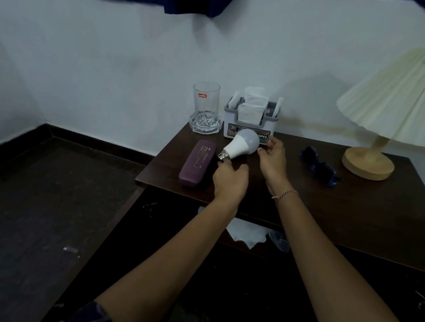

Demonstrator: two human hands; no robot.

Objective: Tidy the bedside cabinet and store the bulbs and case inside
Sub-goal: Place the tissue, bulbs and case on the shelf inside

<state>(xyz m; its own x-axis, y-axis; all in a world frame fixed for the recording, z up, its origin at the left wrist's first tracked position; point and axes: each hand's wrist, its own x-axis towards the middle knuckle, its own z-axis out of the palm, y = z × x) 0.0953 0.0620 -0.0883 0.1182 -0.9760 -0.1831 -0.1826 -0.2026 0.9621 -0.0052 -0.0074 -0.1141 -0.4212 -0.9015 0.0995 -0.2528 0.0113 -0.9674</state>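
Pinching the metal cap of a white, pear-shaped LED bulb (244,143), the left hand (230,180) is curling its fingers round that cap. The bulb's long axis is running from this hand up and away to the right, with the dome farthest out. The right hand (273,161), loosely spread and holding nothing, is hovering just beside the dome on its right; whether the fingertips are touching it cannot be told. A purple, oblong hard-shell case (197,163) is lying flat just left of the left hand, long axis pointing away from the person, so the left hand is the nearer one. Bulb and case are both over the left part of the dark brown wooden bedside cabinet (306,212). Below its front edge a dark open compartment (167,214) is showing, with white crumpled paper (245,233) inside. The coming move is probably calling for bringing the bulb back and down into it.
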